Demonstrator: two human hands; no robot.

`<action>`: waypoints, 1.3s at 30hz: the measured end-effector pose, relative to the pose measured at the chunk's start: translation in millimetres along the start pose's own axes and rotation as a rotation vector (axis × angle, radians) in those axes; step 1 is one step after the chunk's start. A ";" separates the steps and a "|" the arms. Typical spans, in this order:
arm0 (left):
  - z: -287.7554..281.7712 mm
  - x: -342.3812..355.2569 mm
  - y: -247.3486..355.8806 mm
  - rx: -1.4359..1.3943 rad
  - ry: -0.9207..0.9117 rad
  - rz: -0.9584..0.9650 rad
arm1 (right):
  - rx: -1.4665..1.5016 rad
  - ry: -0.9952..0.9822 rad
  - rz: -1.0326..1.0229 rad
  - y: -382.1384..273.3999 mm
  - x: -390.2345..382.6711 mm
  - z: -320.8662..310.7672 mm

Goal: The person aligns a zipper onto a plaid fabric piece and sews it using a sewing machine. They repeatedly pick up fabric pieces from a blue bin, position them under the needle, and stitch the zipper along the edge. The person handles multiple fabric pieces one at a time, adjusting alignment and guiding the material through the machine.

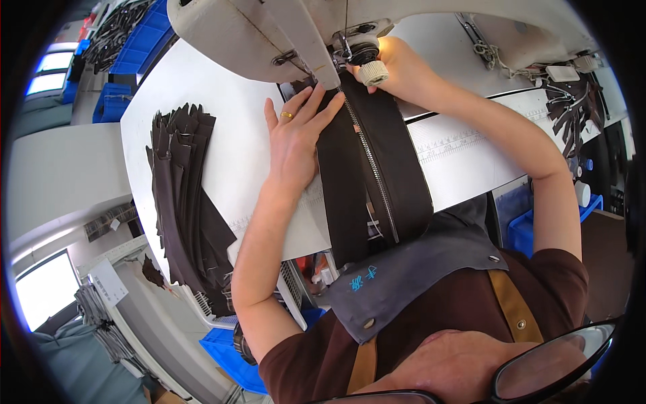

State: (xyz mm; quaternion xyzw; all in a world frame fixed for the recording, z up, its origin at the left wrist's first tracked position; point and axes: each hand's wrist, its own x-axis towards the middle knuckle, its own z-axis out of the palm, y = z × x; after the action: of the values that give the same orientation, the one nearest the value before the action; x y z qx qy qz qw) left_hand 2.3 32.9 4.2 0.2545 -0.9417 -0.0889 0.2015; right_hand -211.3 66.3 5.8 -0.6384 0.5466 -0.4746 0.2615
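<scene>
Dark brown fabric strips (402, 165) with a metal-toothed zipper (374, 161) between them run from under the sewing machine head (232, 34) over the table's near edge. My left hand (296, 138), a ring on one finger, lies with fingers stretched out and fingertips at the fabric's far left edge, beside the presser area. At the right of the needle area is my right hand (407, 74), bent toward the fabric's far end. Its fingertips are partly hidden behind the machine's pale knob (373, 73), so their grip does not show.
A stack of dark fabric pieces (182, 195) lies at the left of the white table (235, 121), hanging over its edge. A printed ruler scale (464, 141) crosses the tabletop. More dark zipper pieces (570, 111) lie at the right. Blue bins (232, 357) stand below.
</scene>
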 end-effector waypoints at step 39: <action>-5.1 -3.4 -4.1 -0.061 0.082 0.098 | -0.582 0.020 -0.352 9.3 -1.8 7.5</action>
State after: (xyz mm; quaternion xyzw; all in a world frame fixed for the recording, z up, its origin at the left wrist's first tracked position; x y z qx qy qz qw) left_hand 9.0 30.8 6.6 0.2055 -0.9407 -0.0971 0.2518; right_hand -208.6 64.1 -5.8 -0.7661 0.5431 -0.3429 -0.0232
